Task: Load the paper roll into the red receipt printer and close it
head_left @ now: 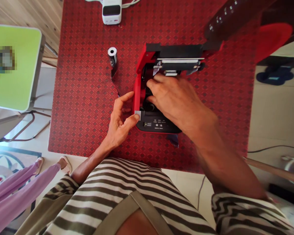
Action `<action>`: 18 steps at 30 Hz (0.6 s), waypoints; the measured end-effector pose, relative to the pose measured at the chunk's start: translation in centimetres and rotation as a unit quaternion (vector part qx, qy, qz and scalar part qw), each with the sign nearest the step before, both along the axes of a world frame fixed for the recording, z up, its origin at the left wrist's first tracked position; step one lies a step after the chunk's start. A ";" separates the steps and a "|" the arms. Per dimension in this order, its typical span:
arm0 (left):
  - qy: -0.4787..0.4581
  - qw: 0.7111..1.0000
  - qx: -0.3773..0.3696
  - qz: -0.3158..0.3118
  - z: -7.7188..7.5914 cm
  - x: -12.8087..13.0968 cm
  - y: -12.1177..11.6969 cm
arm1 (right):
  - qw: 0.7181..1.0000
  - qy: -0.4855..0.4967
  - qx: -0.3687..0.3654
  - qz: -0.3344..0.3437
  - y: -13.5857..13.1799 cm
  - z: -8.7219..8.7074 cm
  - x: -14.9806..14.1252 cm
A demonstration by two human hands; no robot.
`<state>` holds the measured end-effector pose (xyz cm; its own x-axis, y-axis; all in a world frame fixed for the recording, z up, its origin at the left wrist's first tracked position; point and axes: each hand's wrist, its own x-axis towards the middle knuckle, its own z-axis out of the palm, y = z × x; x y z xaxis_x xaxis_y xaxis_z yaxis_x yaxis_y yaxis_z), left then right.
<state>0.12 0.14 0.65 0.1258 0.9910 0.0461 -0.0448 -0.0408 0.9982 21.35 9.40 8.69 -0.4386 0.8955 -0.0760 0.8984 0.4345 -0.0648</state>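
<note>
A red-and-black printer stands on the red table with its lid raised. My left hand grips its left side, thumb on the grey front corner and forefinger along the red wall. Inside the printer's bay is my right hand, with its fingers curled and the tips hidden. Just below them shows a dark rounded part; I cannot make out what the fingers hold. To the left of the printer stands a black ribbon roll with a white core, its loose tail trailing toward my left hand.
A white box with a dark display and cables lies at the table's far edge. A dark cylinder leans in from the upper right. On the left are a green-topped table and a person's legs in purple trousers.
</note>
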 end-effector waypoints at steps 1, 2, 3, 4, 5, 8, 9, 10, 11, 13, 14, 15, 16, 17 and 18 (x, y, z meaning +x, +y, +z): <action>0.001 1.000 -0.003 0.000 0.1 0.0 0.0 | 1.000 -0.012 -0.018 0.002 0.1 0.3 -0.1; 0.004 1.000 -0.006 0.000 0.3 0.0 -0.1 | 0.999 -0.020 -0.033 0.004 0.1 0.7 -0.2; 0.006 1.000 -0.008 -0.002 0.4 0.0 -0.1 | 0.999 -0.020 -0.045 0.005 0.1 1.0 -0.1; 0.007 1.000 -0.010 -0.003 0.4 0.0 -0.2 | 0.999 -0.013 -0.052 0.004 0.1 1.2 0.0; 0.008 1.000 -0.011 -0.005 0.5 0.1 -0.2 | 0.999 -0.001 -0.053 0.001 0.0 1.4 0.1; 0.006 1.000 -0.007 -0.002 0.2 0.3 -0.2 | 0.999 0.036 -0.028 -0.003 -0.3 1.7 0.7; 0.006 1.000 -0.005 0.000 0.1 0.4 -0.2 | 0.999 0.044 -0.021 0.000 -0.5 1.7 0.9; 0.007 1.000 -0.003 0.003 0.0 0.5 -0.2 | 0.999 0.050 -0.017 0.001 -0.7 1.7 1.0; 0.008 1.000 -0.002 0.005 -0.2 0.5 -0.2 | 0.998 0.056 -0.017 -0.001 -0.8 1.6 1.1; 0.011 1.000 0.001 0.004 -0.4 0.6 -0.3 | 0.998 0.065 -0.022 -0.014 -1.2 1.3 1.1; 0.014 1.000 0.003 0.003 -0.5 0.6 -0.3 | 0.997 0.071 -0.024 -0.024 -1.3 1.1 1.1; 0.016 1.000 0.007 0.002 -0.6 0.5 -0.3 | 0.996 0.078 -0.025 -0.032 -1.4 0.9 1.1; 0.019 1.000 0.011 0.002 -0.8 0.5 -0.3 | 0.995 0.088 -0.022 -0.036 -1.5 0.7 1.0; 0.022 1.000 0.016 0.001 -0.9 0.5 -0.2 | 0.994 0.099 -0.017 -0.037 -1.5 0.4 1.0; 0.025 0.999 0.021 0.001 -1.1 0.5 -0.2 | 0.993 0.110 -0.012 -0.034 -1.5 0.3 1.0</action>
<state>0.62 -0.09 -0.41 0.1272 0.9886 0.0811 0.0049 -0.0824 0.9966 22.37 7.91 8.96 -0.3860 0.9225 -0.0071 0.8882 0.3696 -0.2730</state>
